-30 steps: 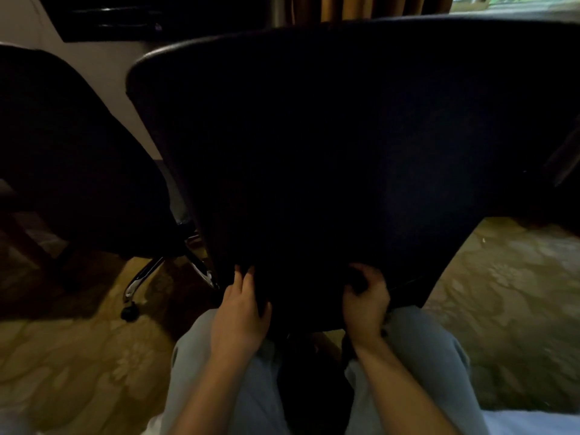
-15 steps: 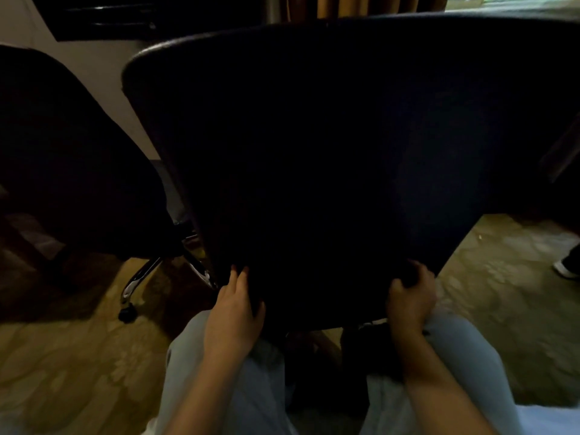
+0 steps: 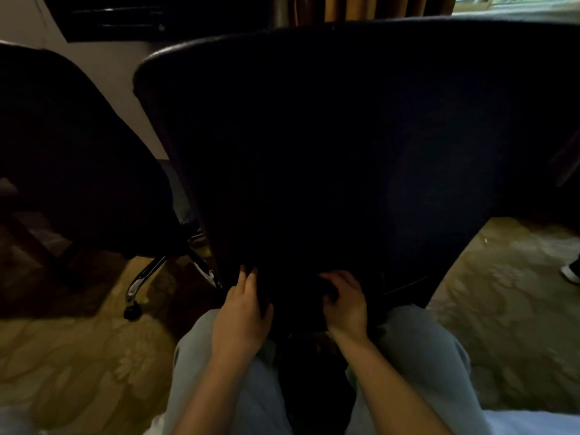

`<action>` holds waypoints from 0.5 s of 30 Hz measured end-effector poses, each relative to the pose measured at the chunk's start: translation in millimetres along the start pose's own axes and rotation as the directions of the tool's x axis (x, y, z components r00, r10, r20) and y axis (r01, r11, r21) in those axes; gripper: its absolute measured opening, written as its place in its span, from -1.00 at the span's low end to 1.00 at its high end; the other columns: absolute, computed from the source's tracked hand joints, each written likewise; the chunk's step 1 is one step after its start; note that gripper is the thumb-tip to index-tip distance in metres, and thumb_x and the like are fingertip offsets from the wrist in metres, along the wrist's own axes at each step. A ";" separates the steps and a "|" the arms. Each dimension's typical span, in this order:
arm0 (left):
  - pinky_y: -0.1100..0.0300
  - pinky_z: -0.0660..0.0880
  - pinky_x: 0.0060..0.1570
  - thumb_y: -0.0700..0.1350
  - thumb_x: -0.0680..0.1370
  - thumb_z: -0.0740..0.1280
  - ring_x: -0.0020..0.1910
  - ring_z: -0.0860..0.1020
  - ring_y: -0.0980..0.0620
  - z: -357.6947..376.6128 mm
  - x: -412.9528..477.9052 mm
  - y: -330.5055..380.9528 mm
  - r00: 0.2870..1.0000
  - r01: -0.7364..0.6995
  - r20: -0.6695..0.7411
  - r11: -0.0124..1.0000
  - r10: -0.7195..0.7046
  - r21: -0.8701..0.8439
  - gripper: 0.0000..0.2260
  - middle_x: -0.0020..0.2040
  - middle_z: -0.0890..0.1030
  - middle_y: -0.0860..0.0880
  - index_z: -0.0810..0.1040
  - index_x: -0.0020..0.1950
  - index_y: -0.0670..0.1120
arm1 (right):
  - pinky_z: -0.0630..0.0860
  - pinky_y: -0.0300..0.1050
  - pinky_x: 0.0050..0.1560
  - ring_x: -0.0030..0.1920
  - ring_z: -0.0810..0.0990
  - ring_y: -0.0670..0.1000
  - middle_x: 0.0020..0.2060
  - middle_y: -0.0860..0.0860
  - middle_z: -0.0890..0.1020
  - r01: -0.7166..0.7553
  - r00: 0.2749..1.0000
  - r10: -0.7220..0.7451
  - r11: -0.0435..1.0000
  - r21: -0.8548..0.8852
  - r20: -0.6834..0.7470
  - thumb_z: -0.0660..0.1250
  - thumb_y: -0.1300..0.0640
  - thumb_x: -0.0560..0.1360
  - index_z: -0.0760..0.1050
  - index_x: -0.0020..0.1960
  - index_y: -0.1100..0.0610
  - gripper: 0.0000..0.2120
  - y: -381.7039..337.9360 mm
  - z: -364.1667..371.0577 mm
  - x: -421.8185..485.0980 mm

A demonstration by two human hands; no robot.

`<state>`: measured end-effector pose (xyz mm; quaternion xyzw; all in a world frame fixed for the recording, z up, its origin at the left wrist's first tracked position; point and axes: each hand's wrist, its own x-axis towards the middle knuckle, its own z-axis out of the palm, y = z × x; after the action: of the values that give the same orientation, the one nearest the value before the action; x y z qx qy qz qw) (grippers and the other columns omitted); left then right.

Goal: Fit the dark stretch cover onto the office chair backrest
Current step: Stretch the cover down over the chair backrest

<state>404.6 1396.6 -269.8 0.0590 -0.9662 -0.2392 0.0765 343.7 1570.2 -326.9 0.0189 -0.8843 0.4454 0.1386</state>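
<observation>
No text, label, brand, number or sign can be read. The dark stretch cover [image 3: 345,152] is plain and deep in shadow. The shoe [image 3: 571,273] at 3 o'clock is too blurred to show any mark.

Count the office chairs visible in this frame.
2: the chair directly ahead, dark cover gripped low by left hand and right hand; a second chair at left. The dark right edge may hide another.
</observation>
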 end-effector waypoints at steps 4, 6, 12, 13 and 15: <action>0.15 0.34 0.31 0.00 0.59 0.26 0.47 0.23 -0.02 -1.1 -0.3 -2.9 1.000 0.023 -0.004 1.000 -0.023 0.000 -0.38 0.57 0.04 -0.04 0.05 0.57 -0.03 | 0.29 -0.42 0.13 0.09 0.57 0.11 0.09 0.13 0.57 0.005 0.995 -0.003 1.000 0.025 -0.100 0.33 0.50 0.31 0.62 0.10 0.16 -0.56 5.2 -10.4 3.6; 0.16 0.35 0.30 0.00 0.59 0.25 0.47 0.24 -0.03 -0.1 0.1 -5.6 0.999 0.028 -0.020 1.000 -0.028 0.004 -0.39 0.57 0.05 -0.04 0.05 0.56 -0.02 | 0.33 -0.38 0.08 0.03 0.58 0.14 0.04 0.16 0.58 -0.015 0.979 0.026 0.998 0.056 -0.203 0.32 0.53 0.28 0.62 0.06 0.22 -0.57 11.0 -26.0 10.3; 0.14 0.38 0.28 0.02 0.59 0.25 0.46 0.26 -0.03 1.3 2.4 -6.5 0.998 0.049 -0.030 0.999 -0.049 0.021 -0.39 0.57 0.06 -0.03 0.05 0.56 -0.02 | 0.47 0.07 0.18 0.10 0.53 0.18 0.14 0.20 0.52 -0.262 0.858 0.320 0.945 0.195 -0.402 0.28 0.40 0.42 0.47 0.23 0.20 -0.60 43.4 -84.9 27.0; 0.13 0.38 0.28 0.01 0.59 0.25 0.46 0.26 -0.03 1.5 2.4 -6.2 0.998 0.049 -0.027 0.999 -0.048 0.023 -0.39 0.57 0.07 -0.04 0.05 0.56 -0.02 | 0.47 0.08 0.19 0.12 0.52 0.16 0.17 0.19 0.51 -0.308 0.837 0.370 0.927 0.213 -0.402 0.26 0.36 0.45 0.44 0.26 0.18 -0.61 45.0 -90.9 29.0; 0.12 0.38 0.29 0.01 0.58 0.26 0.46 0.27 -0.03 1.9 3.2 -4.9 0.999 0.042 -0.027 0.999 -0.042 0.019 -0.39 0.57 0.08 -0.05 0.07 0.56 -0.03 | 0.44 -0.01 0.19 0.14 0.51 0.14 0.19 0.18 0.50 -0.298 0.836 0.352 0.936 0.190 -0.421 0.25 0.36 0.46 0.44 0.26 0.20 -0.62 40.8 -90.8 31.0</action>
<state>401.6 1392.7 -273.4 0.0833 -0.9659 -0.2304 0.0835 328.2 1669.6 -299.3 -0.2266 -0.7911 0.5054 0.2597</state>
